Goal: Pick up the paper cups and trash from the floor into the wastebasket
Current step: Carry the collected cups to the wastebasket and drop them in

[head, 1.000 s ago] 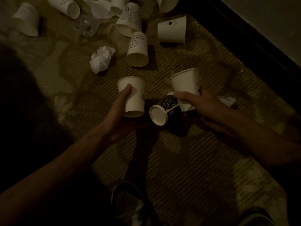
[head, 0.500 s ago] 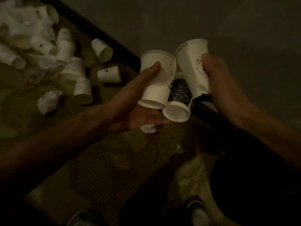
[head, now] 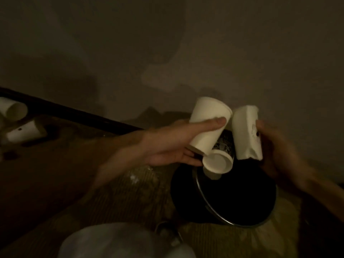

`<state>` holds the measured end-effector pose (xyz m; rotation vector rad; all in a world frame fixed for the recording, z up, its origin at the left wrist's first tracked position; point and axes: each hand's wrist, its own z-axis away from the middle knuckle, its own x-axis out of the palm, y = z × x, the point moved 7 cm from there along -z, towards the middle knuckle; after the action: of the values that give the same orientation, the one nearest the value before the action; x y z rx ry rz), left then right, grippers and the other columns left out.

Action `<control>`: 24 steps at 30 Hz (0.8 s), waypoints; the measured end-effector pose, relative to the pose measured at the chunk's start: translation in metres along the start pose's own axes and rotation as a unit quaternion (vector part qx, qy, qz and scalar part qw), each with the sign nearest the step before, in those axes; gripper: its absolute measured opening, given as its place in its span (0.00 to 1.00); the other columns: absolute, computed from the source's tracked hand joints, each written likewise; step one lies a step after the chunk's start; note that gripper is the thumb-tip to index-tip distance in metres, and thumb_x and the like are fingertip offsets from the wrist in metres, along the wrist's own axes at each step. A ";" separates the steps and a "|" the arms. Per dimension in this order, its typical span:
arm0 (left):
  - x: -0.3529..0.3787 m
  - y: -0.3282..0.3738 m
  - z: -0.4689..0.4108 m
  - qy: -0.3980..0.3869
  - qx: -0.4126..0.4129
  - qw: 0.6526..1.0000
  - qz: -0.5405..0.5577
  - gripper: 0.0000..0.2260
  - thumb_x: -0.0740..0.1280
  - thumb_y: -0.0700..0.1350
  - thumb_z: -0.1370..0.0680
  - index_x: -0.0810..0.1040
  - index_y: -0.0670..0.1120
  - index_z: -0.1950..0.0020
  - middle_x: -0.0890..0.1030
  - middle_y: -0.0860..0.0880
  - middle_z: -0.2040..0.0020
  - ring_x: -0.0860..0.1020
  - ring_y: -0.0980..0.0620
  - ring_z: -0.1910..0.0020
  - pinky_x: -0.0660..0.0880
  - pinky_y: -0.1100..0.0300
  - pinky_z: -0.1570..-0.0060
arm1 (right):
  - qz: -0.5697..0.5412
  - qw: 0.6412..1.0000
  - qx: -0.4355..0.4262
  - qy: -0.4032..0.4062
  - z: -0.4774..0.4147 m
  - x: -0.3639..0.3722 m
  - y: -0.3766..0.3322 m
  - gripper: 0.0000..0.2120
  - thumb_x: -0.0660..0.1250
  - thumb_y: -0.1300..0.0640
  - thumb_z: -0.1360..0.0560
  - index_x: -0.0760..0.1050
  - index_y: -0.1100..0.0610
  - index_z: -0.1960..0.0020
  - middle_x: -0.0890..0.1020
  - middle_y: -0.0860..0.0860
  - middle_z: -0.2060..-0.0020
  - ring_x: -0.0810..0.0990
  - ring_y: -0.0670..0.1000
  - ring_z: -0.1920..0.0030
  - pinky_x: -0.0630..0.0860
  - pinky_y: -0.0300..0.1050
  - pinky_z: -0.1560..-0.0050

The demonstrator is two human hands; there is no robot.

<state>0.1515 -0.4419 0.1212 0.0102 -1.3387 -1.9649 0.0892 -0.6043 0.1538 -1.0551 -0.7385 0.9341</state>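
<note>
My left hand (head: 167, 146) grips a white paper cup (head: 206, 125), thumb across its side, held tilted above the far rim of the black wastebasket (head: 202, 194). My right hand (head: 275, 146) holds a crumpled white cup (head: 245, 133) beside it. Between the two hangs a black patterned cup (head: 221, 155), its white bottom facing me, over the basket's dark opening; which hand holds it I cannot tell.
Two white cups (head: 24, 131) (head: 13, 108) lie on the mat at the far left, near a dark floor strip (head: 74, 112). A plain wall fills the top. A pale blurred shape (head: 121, 241) sits at the bottom edge.
Both hands carried the three cups up from the floor and to the right, from the pile of cups to above the wastebasket. The view swung right with them.
</note>
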 end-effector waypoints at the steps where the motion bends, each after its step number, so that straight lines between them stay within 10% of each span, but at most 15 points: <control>1: 0.011 -0.009 -0.011 -0.002 -0.014 1.000 0.001 0.25 0.75 0.60 0.30 0.75 0.53 0.38 0.85 0.48 0.46 0.84 0.48 0.46 0.79 0.47 0.41 | 0.020 1.000 0.024 -0.001 0.003 -0.015 0.012 0.36 0.63 0.46 0.33 0.66 0.63 0.29 0.80 0.60 0.47 0.83 0.52 0.55 0.82 0.43 0.63; 9: 0.053 -0.061 -0.073 0.086 -0.084 0.987 -0.106 0.39 0.64 0.62 0.22 0.47 0.49 0.21 0.70 0.51 0.30 0.74 0.48 0.35 0.73 0.50 0.41 | 0.196 0.979 0.058 0.017 0.010 -0.093 0.066 0.31 0.72 0.50 0.33 0.62 0.42 0.35 0.85 0.49 0.51 0.85 0.50 0.50 0.83 0.45 0.59; 14: 0.053 -0.072 -0.076 0.082 -0.125 0.971 -0.185 0.23 0.64 0.44 0.18 0.60 0.46 0.24 0.74 0.47 0.37 0.74 0.48 0.42 0.75 0.50 0.37 | 0.515 0.856 0.043 0.015 0.012 -0.109 0.059 0.03 0.67 0.54 0.22 0.77 0.47 0.52 0.84 0.47 0.58 0.84 0.49 0.59 0.82 0.50 0.58; 20: 0.039 -0.044 -0.044 0.063 -0.115 0.938 -0.321 0.12 0.66 0.45 0.19 0.78 0.39 0.40 0.81 0.45 0.57 0.81 0.52 0.64 0.80 0.63 0.69 | 0.591 0.805 -0.050 -0.026 0.021 -0.086 0.033 0.06 0.67 0.54 0.23 0.79 0.46 0.57 0.82 0.40 0.66 0.80 0.36 0.63 0.76 0.33 0.65; 24: 0.002 0.017 0.005 0.154 0.078 0.770 -0.614 0.17 0.67 0.56 0.21 0.75 0.46 0.65 0.73 0.52 0.71 0.70 0.55 0.74 0.67 0.62 0.74 | 0.532 0.832 -0.146 -0.063 0.025 -0.020 0.016 0.05 0.65 0.45 0.27 0.75 0.44 0.59 0.80 0.32 0.65 0.79 0.35 0.63 0.72 0.28 0.64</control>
<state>0.1574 -0.4420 0.1379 1.5860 -1.3557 -2.6188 0.0548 -0.6100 0.1459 -1.7417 -0.3488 1.8945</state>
